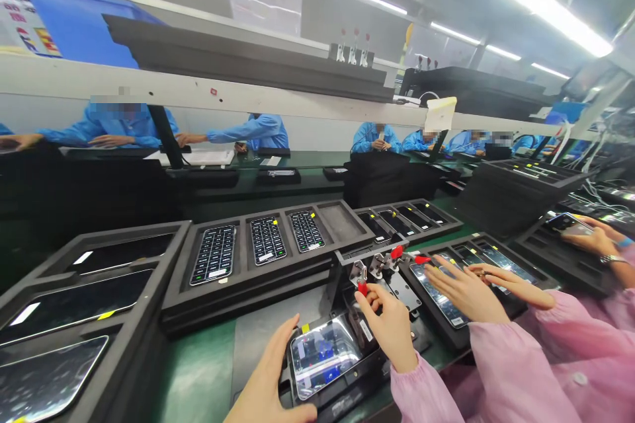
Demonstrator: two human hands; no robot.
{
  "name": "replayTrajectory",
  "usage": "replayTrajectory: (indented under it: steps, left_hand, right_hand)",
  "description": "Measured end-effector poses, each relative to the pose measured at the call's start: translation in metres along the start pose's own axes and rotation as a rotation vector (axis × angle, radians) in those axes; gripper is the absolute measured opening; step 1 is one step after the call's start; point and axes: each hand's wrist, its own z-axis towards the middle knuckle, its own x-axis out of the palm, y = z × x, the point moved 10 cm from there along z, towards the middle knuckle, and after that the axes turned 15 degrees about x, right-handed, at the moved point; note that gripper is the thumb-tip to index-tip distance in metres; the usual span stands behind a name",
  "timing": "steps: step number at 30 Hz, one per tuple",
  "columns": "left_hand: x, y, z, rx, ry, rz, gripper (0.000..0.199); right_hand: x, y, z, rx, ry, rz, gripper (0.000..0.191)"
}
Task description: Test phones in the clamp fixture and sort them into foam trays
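Observation:
My left hand (270, 377) is spread, thumb and fingers apart, around the near left end of a black fixture (342, 403). A phone-sized glass screen (325, 353) with a yellow tab lies face up in that fixture, reflecting lights and blue shapes. Whether my left fingers touch the screen's edge, I cannot tell. At the fixture's back, my right hand (389, 324) has its fingers closed on the red handle (362, 288) of a metal toggle clamp (358, 272). A dark block with a white label (366, 330) sits beneath my right hand, beside the screen.
Foam trays (181, 291) of phone panels stand behind and to the left. At right, a co-worker's hands (464, 291) in pink sleeves are over another tray (446, 337). More red clamp handles (397, 252) stand close by. People in blue work across the bench.

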Motion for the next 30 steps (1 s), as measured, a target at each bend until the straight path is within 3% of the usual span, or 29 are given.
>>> replayTrajectory:
  steps: [4,15,19,22,25,27,30]
  left_hand:
    - [-0.002,-0.002,-0.011,-0.022,0.044,0.067,0.109]
    - [-0.003,-0.005,-0.005,0.098,0.058,0.169,0.105]
    - [-0.002,-0.007,-0.004,0.121,0.085,0.209,0.104]
    - [-0.002,-0.01,-0.001,0.134,0.106,0.254,0.104]
    - [0.002,-0.016,0.002,0.146,0.135,0.326,0.105]
    - [0.006,-0.021,0.006,0.147,0.15,0.373,0.105]
    - [0.019,-0.027,0.016,0.148,0.183,0.413,0.104]
  right_hand:
    - [0.001,0.0,0.001,0.01,0.024,-0.009,0.029]
    - [0.01,-0.004,0.005,0.082,0.127,0.01,0.026]
    - [0.003,-0.002,0.004,0.084,0.113,0.105,0.035]
    - [-0.019,0.001,0.006,0.062,0.02,0.241,0.039]
    - [-0.066,0.009,0.01,-0.014,-0.259,0.335,0.028]
    - [-0.089,0.021,0.016,-0.101,-0.374,0.344,0.016]
    - [-0.092,0.047,0.034,-0.217,-0.305,0.266,0.03]
